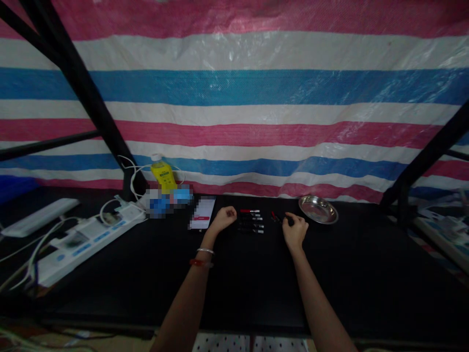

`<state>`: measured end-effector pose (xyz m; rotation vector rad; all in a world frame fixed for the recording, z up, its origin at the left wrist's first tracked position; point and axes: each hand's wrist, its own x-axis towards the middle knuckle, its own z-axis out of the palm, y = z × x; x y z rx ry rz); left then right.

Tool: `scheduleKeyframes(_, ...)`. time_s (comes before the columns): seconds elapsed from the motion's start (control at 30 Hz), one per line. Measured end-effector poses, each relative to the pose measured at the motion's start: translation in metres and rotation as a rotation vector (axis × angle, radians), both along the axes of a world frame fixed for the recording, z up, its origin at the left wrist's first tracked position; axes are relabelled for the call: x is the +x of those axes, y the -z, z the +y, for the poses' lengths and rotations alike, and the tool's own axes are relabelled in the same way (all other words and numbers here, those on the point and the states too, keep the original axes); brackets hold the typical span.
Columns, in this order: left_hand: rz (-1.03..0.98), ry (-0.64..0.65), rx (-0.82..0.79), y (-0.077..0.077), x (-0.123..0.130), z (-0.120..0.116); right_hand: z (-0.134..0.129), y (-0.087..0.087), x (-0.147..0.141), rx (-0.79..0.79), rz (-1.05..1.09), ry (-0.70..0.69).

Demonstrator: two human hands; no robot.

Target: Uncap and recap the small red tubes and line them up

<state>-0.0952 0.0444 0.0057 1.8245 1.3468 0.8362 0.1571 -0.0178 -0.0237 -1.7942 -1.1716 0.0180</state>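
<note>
Several short pen-like items with silvery ends lie in a stacked row on the black table; the farthest one is red. Just left of them is my left hand, its fingers curled, and whatever they may hold is too small to make out. My right hand is to the right of the row, with thumb and fingers closed around a small dark item. Beside its fingertips lie small red and black pieces. A round metal dish stands just beyond my right hand.
A phone lies left of my left hand. Behind it are blue-and-white packets and a yellow bottle. A white power strip with cables runs along the left. Black frame bars and a striped sheet bound the table.
</note>
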Motion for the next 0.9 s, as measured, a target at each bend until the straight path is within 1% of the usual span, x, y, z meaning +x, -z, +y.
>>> scheduleKeyframes(0.1,0.014,-0.153,0.118,-0.007,0.013,-0.008,0.0,0.001,0.001,-0.077,-0.01,-0.012)
scheduleKeyframes(0.13,0.044,-0.235,0.225,-0.011,0.021,-0.013,0.0,0.002,0.0,-0.089,-0.015,-0.011)
scheduleKeyframes(0.17,0.088,-0.257,0.336,-0.015,0.03,-0.02,0.0,0.002,0.0,-0.097,-0.022,-0.011)
scheduleKeyframes(0.2,0.144,-0.228,0.426,-0.018,0.041,-0.028,0.0,0.003,-0.001,-0.102,-0.031,-0.013)
scheduleKeyframes(0.23,0.206,-0.164,0.489,-0.021,0.052,-0.036,0.0,0.004,-0.002,-0.106,-0.042,-0.016)
scheduleKeyframes(0.3,0.339,-0.01,0.558,-0.021,0.076,-0.051,0.001,0.006,-0.002,-0.102,-0.068,-0.025)
scheduleKeyframes(0.4,0.483,0.161,0.586,-0.01,0.105,-0.065,0.002,0.008,-0.001,-0.1,-0.094,-0.034)
scheduleKeyframes(0.43,0.522,0.182,0.585,-0.005,0.112,-0.067,0.003,0.008,-0.001,-0.108,-0.096,-0.038)
scheduleKeyframes(0.53,0.598,0.172,0.576,0.007,0.122,-0.064,0.003,0.007,-0.001,-0.118,-0.108,-0.071)
scheduleKeyframes(0.6,0.624,0.174,0.579,0.011,0.124,-0.061,0.003,0.007,0.0,-0.104,-0.124,-0.105)
scheduleKeyframes(0.73,0.66,0.176,0.577,0.009,0.127,-0.061,0.002,0.006,0.002,-0.086,-0.119,-0.139)
scheduleKeyframes(0.9,0.646,0.144,0.558,0.003,0.132,-0.07,0.001,0.008,0.004,-0.07,-0.098,-0.12)
